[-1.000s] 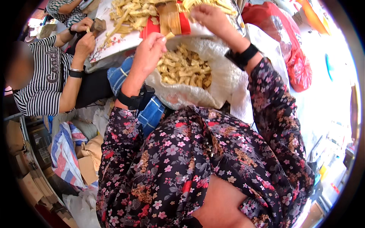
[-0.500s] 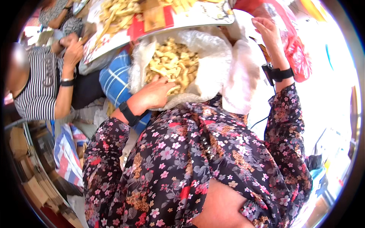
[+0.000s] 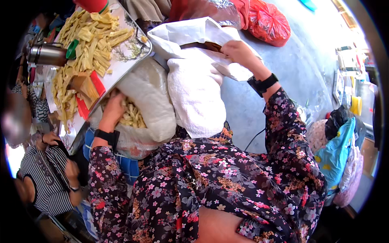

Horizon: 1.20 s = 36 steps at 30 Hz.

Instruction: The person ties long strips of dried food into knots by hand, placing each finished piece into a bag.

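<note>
My left hand [image 3: 115, 107] reaches into a white plastic bag [image 3: 156, 95] of short pale yellow dried pieces [image 3: 132, 116]; its fingertips are hidden there. Over the mouth of a tall white sack [image 3: 170, 36] is my right hand [image 3: 238, 53], its fingers curled together near the rim. What those fingers hold, if anything, I cannot make out. A white towel [image 3: 196, 95] hangs between the sack and my lap. Longer yellow dried strips [image 3: 91, 38] lie heaped on the tabletop [image 3: 125, 48] at the far left.
On the table are a wooden block [image 3: 89, 92] on red material, a steel flask [image 3: 46, 54] and a red container [image 3: 91, 5]. A knotted red bag [image 3: 269, 22] rests on the grey floor [image 3: 300, 56]. At left sits a person in stripes [image 3: 46, 178]; bags hang at right [image 3: 334, 154].
The view has swung to the right, so the bag and table appear further left. My left hand is deeper in the bag; my right hand is now over the sack's mouth.
</note>
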{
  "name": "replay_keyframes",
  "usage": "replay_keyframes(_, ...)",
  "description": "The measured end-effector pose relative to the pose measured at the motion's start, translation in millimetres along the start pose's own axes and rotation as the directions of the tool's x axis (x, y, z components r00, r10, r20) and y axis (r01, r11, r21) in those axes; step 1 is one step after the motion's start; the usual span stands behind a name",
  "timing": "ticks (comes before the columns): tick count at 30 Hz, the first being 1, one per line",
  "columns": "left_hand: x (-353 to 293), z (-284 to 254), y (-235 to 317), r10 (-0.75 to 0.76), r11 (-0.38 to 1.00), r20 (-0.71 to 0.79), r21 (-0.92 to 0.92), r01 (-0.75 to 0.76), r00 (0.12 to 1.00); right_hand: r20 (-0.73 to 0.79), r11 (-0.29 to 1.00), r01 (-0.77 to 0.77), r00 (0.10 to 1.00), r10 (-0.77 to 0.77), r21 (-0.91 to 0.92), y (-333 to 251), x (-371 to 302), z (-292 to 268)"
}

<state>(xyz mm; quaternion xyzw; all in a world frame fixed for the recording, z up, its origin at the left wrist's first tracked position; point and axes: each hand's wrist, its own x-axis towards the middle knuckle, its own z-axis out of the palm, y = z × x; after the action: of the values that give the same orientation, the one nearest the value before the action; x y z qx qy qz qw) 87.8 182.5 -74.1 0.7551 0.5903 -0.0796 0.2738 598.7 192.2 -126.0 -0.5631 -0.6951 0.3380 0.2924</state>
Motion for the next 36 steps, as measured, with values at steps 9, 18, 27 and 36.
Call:
replay_keyframes(9,-68.8,24.5,72.7,0.079,0.925,-0.209,0.380,0.006,0.975,0.007,0.857,-0.075,0.996,0.092,-0.509,89.5,68.7,30.8)
replay_keyframes(18,-69.7,37.0,-14.1,-0.309,0.927,-0.256,0.134,0.350,0.916,-0.005,0.871,-0.199,0.975,0.220,-0.449,107.7,137.6,103.7)
replay_keyframes(27,-108.3,35.9,-6.7,-0.299,0.947,-0.182,0.065,0.315,0.937,0.035,0.852,-0.255,0.952,0.303,-0.457,109.2,112.6,129.7)
replay_keyframes(36,-151.7,41.4,-46.0,-0.314,0.896,-0.599,-0.444,0.021,0.737,-0.048,0.905,-0.095,0.995,0.082,-0.415,84.7,71.6,123.6)
